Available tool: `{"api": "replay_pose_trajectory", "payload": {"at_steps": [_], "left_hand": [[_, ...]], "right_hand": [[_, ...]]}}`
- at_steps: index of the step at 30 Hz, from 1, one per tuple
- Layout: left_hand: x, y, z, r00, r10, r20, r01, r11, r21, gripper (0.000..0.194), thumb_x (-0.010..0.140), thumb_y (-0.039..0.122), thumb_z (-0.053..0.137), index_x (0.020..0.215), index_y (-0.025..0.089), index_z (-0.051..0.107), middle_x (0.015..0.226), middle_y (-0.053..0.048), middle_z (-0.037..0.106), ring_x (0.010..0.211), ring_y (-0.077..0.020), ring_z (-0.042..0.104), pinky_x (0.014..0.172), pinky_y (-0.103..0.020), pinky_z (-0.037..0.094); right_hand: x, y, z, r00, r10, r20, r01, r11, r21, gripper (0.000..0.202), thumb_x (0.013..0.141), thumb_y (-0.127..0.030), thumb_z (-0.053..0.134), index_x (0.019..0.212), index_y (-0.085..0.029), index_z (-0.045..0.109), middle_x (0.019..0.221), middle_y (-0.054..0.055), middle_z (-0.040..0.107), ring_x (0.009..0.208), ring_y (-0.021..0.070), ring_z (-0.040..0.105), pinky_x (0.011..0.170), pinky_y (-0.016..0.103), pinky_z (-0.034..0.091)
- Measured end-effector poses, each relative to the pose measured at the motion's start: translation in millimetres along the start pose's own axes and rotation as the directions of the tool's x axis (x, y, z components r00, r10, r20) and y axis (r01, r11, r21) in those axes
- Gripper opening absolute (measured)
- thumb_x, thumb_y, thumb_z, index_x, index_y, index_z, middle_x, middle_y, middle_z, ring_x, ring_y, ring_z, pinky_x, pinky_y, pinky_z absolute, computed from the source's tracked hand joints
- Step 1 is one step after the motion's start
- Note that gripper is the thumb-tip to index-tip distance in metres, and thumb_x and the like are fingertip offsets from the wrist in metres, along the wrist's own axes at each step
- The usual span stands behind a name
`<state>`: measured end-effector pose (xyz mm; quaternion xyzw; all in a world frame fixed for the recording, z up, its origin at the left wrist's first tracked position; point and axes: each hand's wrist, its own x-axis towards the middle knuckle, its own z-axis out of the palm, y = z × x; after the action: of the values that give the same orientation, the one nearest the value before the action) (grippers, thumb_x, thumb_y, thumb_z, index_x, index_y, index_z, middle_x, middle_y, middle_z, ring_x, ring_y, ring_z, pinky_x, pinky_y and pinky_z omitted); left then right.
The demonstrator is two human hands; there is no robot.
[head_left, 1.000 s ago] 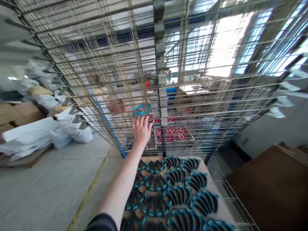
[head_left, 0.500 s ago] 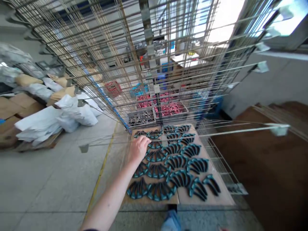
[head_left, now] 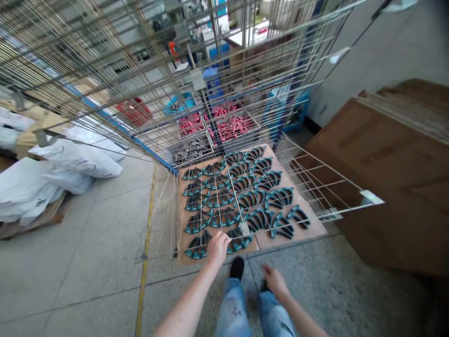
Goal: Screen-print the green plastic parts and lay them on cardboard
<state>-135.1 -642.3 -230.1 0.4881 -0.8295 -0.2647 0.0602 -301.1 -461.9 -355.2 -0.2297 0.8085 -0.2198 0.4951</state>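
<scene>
A wire rack shelf [head_left: 244,229] hangs tilted in front of me, with a small metal tab on its front bar. My left hand [head_left: 218,247] is closed on that front bar, just left of the tab. Seen through the wires, a brown board [head_left: 309,228] carries rows of curved black-and-teal handle-shaped parts [head_left: 257,220], fanned out in groups. My right hand [head_left: 275,281] hangs low over my leg, apart from the rack; its fingers look loosely bent and apart, with nothing visible in them.
More wire shelves [head_left: 140,61] are raised above. Behind stand crates of pink parts [head_left: 233,126] and a crate of grey parts [head_left: 192,149]. Brown cardboard [head_left: 393,178] leans at right. White bags [head_left: 80,157] lie left, beyond a yellow floor line [head_left: 147,234].
My left hand has come down and nearer with the front bar, so the wire shelf sits lower over the parts. My view has tilted down, and my right hand has come into sight.
</scene>
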Motion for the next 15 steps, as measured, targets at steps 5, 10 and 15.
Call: {"api": "replay_pose_trajectory", "payload": {"at_steps": [5,10,15], "left_hand": [[-5,-16,29.9,0.999,-0.003,0.039,0.004,0.999,-0.04,0.024,0.091,0.023,0.046,0.076,0.02,0.064,0.085,-0.005,0.063,0.084,-0.0168,0.061,0.078,-0.028,0.047],[-8,-26,53.2,0.998,-0.012,0.054,0.018,0.994,-0.105,0.025,0.092,0.023,0.045,0.077,0.02,0.065,0.086,-0.005,0.063,0.085,-0.0176,0.06,0.08,-0.03,0.046],[-7,-29,61.9,0.996,-0.031,0.082,0.043,0.988,-0.145,0.025,0.091,0.022,0.046,0.075,0.021,0.065,0.085,-0.006,0.063,0.085,-0.0186,0.059,0.08,-0.031,0.046]], "right_hand": [[42,-13,37,0.997,0.069,-0.031,-0.066,0.994,0.084,0.045,0.069,-0.029,0.055,0.112,-0.022,0.064,0.078,0.002,0.066,0.069,0.0195,0.064,0.059,0.025,0.047],[73,-24,56,0.992,0.107,-0.061,-0.095,0.982,0.165,0.054,0.075,-0.027,0.052,0.128,-0.019,0.053,0.07,-0.001,0.06,0.061,0.0164,0.061,0.055,0.022,0.046],[80,-34,72,0.993,0.057,-0.103,-0.035,0.978,0.205,0.048,0.077,-0.028,0.052,0.124,-0.019,0.054,0.072,-0.001,0.06,0.066,0.0166,0.061,0.053,0.02,0.045]]}}
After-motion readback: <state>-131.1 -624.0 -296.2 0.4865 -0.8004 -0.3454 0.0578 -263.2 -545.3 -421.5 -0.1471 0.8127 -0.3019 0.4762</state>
